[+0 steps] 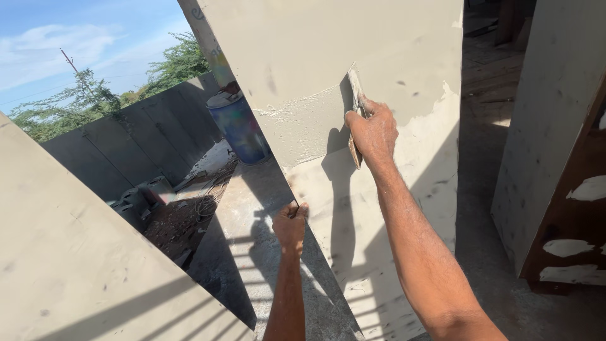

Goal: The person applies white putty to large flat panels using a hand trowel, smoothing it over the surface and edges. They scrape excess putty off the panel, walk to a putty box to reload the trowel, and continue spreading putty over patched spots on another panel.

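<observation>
My right hand (374, 131) grips a flat plastering trowel (355, 95) and presses its blade edge-on against a concrete pillar (353, 44). Fresh grey plaster (303, 120) covers the pillar's upper part, with a rough lower edge. Below that the surface is paler and bare. My left hand (290, 224) holds the pillar's left corner lower down, fingers curled around the edge.
A blue drum (241, 126) stands behind the pillar on a concrete floor (246, 227). A grey wall slab (76, 265) fills the lower left. A boundary wall (145, 139), rubble and trees lie beyond. A plastered wall (543, 126) and a dark patched door (574, 227) are at right.
</observation>
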